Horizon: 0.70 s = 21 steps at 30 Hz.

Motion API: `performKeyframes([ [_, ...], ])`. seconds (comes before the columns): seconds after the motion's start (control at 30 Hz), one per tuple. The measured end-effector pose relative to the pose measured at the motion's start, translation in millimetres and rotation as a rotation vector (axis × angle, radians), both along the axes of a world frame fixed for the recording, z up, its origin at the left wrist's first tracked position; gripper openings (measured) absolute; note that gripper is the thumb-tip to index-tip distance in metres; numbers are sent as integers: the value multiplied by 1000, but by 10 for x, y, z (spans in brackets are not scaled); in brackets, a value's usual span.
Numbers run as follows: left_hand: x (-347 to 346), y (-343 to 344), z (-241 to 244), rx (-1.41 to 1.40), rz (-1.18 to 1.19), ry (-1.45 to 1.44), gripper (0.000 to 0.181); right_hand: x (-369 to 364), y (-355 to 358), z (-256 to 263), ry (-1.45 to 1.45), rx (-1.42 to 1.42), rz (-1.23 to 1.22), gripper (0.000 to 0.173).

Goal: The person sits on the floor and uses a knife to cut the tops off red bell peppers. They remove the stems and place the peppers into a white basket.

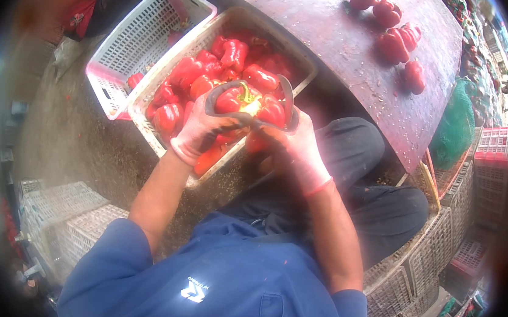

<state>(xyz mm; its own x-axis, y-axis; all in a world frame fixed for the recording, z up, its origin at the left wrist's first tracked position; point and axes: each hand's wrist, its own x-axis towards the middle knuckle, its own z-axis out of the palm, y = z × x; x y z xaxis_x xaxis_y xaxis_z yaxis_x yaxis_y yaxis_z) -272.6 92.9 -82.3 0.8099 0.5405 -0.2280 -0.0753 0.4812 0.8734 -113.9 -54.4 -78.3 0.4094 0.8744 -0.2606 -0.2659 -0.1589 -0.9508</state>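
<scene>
Both my hands wear pale gloves with dark palms and hold a split red bell pepper (229,102) above a crate of peppers. My left hand (209,120) grips the part beside the green stem. On the other side, my right hand (286,132) presses the right part, its thumb close to my left thumb. Pale flesh shows in the split between them. A curved metal blade (287,95) rises beside my right fingers; its handle is hidden. Below lies a cream plastic crate (310,79) filled with red bell peppers (186,72).
A white slatted crate (128,38) with a few red pieces stands left. Several red peppers (392,45) lie on the table (339,34) at upper right. Another person's leg (113,3) is beyond the white crate. Stacked crates (425,239) and a green mesh sack (456,127) stand right.
</scene>
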Motion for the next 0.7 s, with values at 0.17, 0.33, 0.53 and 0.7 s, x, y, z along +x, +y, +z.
performKeyframes([
  [0.17,-109,-51,-263,-82,300,-47,43,-64,140,-63,-162,-34,4,50],
  [0.33,30,8,-466,-449,437,-199,30,-182,228,-104,-291,12,-56,52],
  [0.53,70,340,-1004,-358,473,-320,38,-231,369,62,-399,-6,-159,46],
  [0.7,55,629,-1079,-530,544,-350,42,-256,515,180,-518,13,-187,44],
])
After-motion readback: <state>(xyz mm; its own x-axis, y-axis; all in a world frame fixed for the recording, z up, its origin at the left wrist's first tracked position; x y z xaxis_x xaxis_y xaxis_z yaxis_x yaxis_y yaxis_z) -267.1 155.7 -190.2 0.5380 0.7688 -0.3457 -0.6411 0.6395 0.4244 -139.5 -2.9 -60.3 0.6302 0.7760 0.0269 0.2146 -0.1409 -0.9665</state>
